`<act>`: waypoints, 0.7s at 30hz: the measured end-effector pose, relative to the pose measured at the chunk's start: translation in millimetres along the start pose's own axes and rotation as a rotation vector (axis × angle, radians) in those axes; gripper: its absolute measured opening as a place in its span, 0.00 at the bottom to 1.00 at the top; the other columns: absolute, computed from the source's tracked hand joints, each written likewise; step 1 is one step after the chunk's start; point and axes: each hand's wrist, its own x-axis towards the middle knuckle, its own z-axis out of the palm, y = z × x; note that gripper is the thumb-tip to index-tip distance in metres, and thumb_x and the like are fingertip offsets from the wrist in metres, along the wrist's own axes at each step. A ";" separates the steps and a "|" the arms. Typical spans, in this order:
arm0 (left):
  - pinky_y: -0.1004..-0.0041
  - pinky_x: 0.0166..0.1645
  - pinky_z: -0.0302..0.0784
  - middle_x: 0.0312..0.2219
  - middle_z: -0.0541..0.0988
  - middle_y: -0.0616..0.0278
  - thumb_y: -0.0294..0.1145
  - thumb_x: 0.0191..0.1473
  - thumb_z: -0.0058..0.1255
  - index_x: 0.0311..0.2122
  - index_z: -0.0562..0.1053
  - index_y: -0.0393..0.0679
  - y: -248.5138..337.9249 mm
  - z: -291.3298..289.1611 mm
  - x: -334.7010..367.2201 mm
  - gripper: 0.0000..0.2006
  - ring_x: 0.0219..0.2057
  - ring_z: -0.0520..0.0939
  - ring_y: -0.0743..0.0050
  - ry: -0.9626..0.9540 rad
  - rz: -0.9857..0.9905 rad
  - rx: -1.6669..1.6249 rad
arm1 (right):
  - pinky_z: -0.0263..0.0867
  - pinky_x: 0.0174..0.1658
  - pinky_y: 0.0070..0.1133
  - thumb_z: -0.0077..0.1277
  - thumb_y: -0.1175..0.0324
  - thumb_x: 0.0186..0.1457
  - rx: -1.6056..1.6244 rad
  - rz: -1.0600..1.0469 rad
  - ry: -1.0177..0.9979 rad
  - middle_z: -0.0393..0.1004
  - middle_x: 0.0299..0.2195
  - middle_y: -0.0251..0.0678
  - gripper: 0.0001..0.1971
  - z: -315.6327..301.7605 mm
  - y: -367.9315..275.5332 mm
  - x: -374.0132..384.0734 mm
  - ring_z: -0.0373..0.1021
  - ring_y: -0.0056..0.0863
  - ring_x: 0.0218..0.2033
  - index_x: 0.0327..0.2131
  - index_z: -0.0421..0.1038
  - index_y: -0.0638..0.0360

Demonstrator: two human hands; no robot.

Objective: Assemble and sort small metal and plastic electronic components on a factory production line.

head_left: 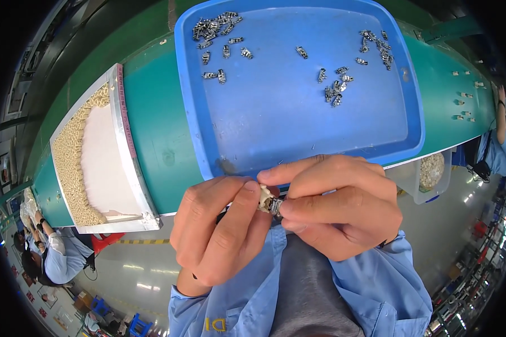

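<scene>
Just in front of the blue tray's near rim, both of my hands meet at one small assembly. My left hand pinches a cream plastic part between thumb and fingers. From the other side my right hand grips a small silvery metal clip piece, which sits against the cream part. How far the two fit into each other is hidden by my fingertips. Beyond them lies the large blue tray, with loose metal clip pieces scattered in several groups.
The tray stands on a green bench. Left of it lies a metal-edged white board covered partly by rows of cream parts. Small pieces stand on the bench at right, above a clear bin. Co-workers sit at both sides.
</scene>
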 end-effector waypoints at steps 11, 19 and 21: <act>0.69 0.26 0.79 0.30 0.81 0.49 0.13 0.28 0.65 0.39 0.79 0.29 2.2 1.3 0.4 0.23 0.27 0.82 0.59 -0.007 0.040 0.004 | 0.82 0.34 0.30 0.65 0.84 0.46 -0.058 -0.011 0.032 0.76 0.33 0.44 0.12 0.6 -2.6 -4.7 0.82 0.47 0.36 0.35 0.76 0.67; 0.69 0.26 0.78 0.30 0.81 0.49 0.14 0.27 0.64 0.38 0.79 0.29 2.4 3.5 0.7 0.24 0.27 0.82 0.59 -0.012 0.043 -0.001 | 0.82 0.33 0.30 0.64 0.84 0.47 -0.083 -0.020 0.024 0.76 0.33 0.45 0.10 -2.4 -3.0 -4.1 0.83 0.46 0.34 0.34 0.76 0.67; 0.69 0.26 0.78 0.30 0.80 0.50 0.15 0.27 0.65 0.38 0.79 0.30 2.5 4.2 0.9 0.24 0.27 0.82 0.59 -0.015 0.040 0.003 | 0.81 0.32 0.29 0.64 0.84 0.46 -0.089 -0.020 0.029 0.77 0.33 0.45 0.10 -2.5 -1.8 -4.7 0.83 0.45 0.34 0.33 0.76 0.66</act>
